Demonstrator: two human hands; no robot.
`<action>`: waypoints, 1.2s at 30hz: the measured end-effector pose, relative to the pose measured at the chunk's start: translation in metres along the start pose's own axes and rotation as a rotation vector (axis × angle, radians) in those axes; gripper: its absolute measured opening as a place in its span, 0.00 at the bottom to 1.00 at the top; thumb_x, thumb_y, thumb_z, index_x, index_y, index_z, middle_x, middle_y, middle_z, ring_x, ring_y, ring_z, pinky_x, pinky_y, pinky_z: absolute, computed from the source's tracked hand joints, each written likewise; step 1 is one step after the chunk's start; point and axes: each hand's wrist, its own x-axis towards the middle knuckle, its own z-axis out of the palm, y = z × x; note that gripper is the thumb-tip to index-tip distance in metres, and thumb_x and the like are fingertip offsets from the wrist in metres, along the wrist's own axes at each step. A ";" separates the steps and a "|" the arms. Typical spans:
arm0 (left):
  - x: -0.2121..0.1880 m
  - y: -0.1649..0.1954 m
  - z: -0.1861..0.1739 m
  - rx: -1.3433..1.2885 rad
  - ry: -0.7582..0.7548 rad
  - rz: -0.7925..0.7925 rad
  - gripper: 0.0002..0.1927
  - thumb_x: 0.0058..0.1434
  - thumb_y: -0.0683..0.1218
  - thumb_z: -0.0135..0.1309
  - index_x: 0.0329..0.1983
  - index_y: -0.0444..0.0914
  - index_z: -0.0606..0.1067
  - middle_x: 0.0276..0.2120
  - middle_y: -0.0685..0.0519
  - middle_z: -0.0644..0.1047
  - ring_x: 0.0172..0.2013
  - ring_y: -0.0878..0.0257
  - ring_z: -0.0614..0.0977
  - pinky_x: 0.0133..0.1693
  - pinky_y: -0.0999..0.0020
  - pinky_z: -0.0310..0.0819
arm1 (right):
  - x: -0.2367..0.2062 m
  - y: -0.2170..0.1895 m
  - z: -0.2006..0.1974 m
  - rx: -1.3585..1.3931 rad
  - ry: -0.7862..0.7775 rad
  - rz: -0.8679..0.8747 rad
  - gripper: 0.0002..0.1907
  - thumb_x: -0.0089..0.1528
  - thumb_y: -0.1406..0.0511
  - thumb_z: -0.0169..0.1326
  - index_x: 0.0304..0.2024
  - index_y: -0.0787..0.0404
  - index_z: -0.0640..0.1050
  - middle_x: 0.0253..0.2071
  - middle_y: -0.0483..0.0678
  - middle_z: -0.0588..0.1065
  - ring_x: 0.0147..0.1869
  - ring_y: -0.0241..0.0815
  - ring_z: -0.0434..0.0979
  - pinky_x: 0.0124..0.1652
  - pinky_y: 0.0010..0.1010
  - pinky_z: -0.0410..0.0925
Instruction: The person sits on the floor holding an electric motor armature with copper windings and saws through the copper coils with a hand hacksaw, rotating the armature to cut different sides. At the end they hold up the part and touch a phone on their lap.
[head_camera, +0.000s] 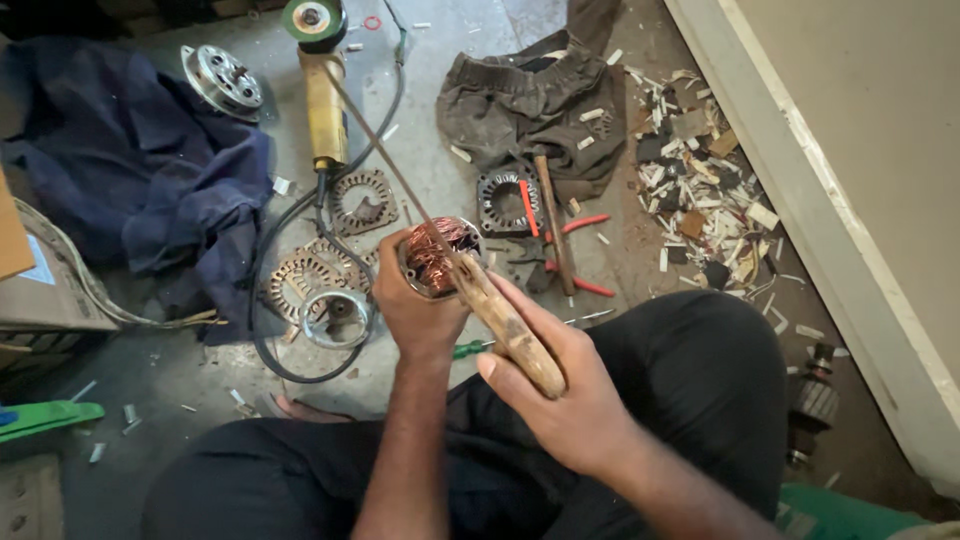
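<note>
Head view. Left hand (420, 305): fingers clenched around a round motor stator (440, 255) with copper windings, held at scene centre above the lap. Right hand (570, 400): closed on the wooden handle (510, 325) of a thin metal rod (385, 160), whose shaft passes over the stator and runs far-left. Angle grinder (322, 90) lies far on the concrete floor (440, 150); red-handled pliers (580, 255) lie just right of the stator.

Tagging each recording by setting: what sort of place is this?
Probably an informal motor-repair workshop floor: a copper-wound stator in the left hand, an angle grinder, and loose stator laminations on the concrete.
</note>
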 end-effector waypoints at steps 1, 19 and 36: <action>-0.001 0.000 -0.001 0.014 0.003 -0.016 0.32 0.44 0.45 0.75 0.50 0.37 0.72 0.40 0.49 0.82 0.40 0.57 0.87 0.45 0.64 0.81 | -0.001 0.001 -0.002 0.013 0.005 0.052 0.34 0.64 0.71 0.56 0.71 0.69 0.62 0.61 0.48 0.73 0.60 0.31 0.69 0.58 0.25 0.64; 0.000 -0.008 0.002 0.046 0.016 -0.009 0.35 0.42 0.46 0.75 0.51 0.37 0.71 0.41 0.48 0.81 0.41 0.57 0.86 0.46 0.63 0.81 | -0.005 0.021 -0.003 0.175 0.043 0.188 0.33 0.64 0.70 0.53 0.72 0.68 0.64 0.40 0.42 0.76 0.38 0.28 0.71 0.40 0.21 0.69; 0.003 0.002 0.004 0.028 0.028 -0.010 0.32 0.45 0.46 0.76 0.51 0.38 0.72 0.41 0.49 0.82 0.42 0.58 0.87 0.46 0.64 0.81 | -0.007 -0.010 -0.003 0.147 0.124 0.118 0.32 0.66 0.67 0.51 0.71 0.72 0.64 0.50 0.48 0.80 0.32 0.28 0.72 0.34 0.20 0.70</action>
